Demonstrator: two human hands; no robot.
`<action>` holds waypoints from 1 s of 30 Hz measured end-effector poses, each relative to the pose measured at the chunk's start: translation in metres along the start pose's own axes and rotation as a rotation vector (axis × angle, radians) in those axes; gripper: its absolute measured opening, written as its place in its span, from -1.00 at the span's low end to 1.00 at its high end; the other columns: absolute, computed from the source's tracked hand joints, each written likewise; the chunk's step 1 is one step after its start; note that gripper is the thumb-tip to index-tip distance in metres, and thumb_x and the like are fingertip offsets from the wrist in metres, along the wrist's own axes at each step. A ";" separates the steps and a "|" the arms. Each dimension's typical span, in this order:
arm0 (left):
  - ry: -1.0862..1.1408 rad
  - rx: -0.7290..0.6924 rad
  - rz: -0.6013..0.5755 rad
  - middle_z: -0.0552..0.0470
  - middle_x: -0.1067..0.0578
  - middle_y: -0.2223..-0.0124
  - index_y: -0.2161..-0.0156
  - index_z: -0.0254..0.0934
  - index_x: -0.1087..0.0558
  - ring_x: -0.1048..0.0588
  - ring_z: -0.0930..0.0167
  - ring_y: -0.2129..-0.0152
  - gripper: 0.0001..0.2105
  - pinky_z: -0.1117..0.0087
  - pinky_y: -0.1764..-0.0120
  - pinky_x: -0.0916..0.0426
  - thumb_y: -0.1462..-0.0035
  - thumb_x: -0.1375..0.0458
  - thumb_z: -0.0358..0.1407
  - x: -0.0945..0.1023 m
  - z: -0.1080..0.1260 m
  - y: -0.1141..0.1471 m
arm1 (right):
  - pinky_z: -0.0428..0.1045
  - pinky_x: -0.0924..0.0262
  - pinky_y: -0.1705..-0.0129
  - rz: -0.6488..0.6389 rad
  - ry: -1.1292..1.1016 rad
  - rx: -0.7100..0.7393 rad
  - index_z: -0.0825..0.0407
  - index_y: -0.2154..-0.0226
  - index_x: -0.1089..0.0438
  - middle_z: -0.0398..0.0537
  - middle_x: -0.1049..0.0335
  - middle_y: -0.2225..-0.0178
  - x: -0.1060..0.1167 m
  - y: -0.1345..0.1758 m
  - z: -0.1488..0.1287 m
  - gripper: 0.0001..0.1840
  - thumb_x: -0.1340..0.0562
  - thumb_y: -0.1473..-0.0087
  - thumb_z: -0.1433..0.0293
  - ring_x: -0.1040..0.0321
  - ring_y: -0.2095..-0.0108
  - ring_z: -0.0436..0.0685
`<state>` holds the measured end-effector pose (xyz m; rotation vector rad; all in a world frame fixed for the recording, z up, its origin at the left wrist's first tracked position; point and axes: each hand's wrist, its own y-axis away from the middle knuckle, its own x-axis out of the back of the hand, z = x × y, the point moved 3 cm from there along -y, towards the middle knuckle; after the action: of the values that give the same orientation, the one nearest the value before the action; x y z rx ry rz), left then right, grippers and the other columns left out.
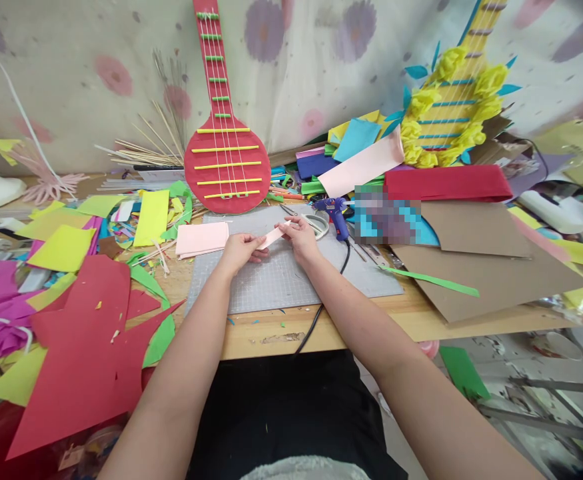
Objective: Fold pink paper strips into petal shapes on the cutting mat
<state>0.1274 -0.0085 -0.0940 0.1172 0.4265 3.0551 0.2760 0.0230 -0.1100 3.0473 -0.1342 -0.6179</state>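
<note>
A narrow pale pink strip (274,236) is stretched between my two hands above the grey cutting mat (266,287). My left hand (242,253) pinches its left end, and my right hand (300,235) pinches the right end. Folded pale pink sheets (202,238) lie just left of my left hand. Beyond my right hand are white-handled scissors (320,227), partly hidden by the fingers. A blue glue gun (338,217) rests to the right of them, its black cable running down over the table edge.
A red paper instrument with strings (227,157) leans at the back, and a yellow flowered one (446,113) stands back right. Red scraps (91,333) spread over the left. Brown cardboard (491,280) and a green strip (436,281) lie right. Bamboo sticks (146,155) lie behind.
</note>
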 end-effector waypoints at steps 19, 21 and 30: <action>-0.143 0.060 0.032 -0.07 -0.52 0.56 0.50 -0.36 -0.39 -0.51 0.41 0.64 -0.78 0.46 0.54 -0.36 0.04 -0.25 -0.23 0.013 0.001 0.001 | -0.03 -0.27 0.21 0.042 -0.011 0.002 0.02 0.37 -0.23 -0.18 -0.44 0.49 0.003 0.000 -0.003 -0.72 -0.31 0.20 0.46 -0.41 0.36 0.01; -0.207 0.043 0.044 -0.05 -0.50 0.59 0.53 -0.34 -0.38 -0.49 0.42 0.67 -0.76 0.45 0.55 -0.36 0.04 -0.25 -0.20 0.016 -0.001 -0.002 | -0.03 -0.27 0.21 0.039 -0.011 0.003 0.02 0.36 -0.23 -0.19 -0.44 0.50 0.003 0.000 -0.001 -0.71 -0.31 0.19 0.46 -0.41 0.37 0.01; -0.261 -0.173 0.206 -0.07 -0.54 0.44 0.46 -0.33 -0.37 -0.48 0.47 0.64 -0.62 0.55 0.67 -0.27 0.12 -0.23 0.00 0.023 0.007 0.000 | -0.05 -0.30 0.24 0.066 0.011 0.021 0.00 0.37 -0.19 -0.21 -0.43 0.50 0.004 -0.004 -0.002 -0.72 -0.29 0.17 0.46 -0.42 0.38 -0.02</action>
<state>0.1055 -0.0047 -0.0861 0.5768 0.1403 3.1935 0.2809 0.0267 -0.1100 3.0513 -0.2409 -0.5984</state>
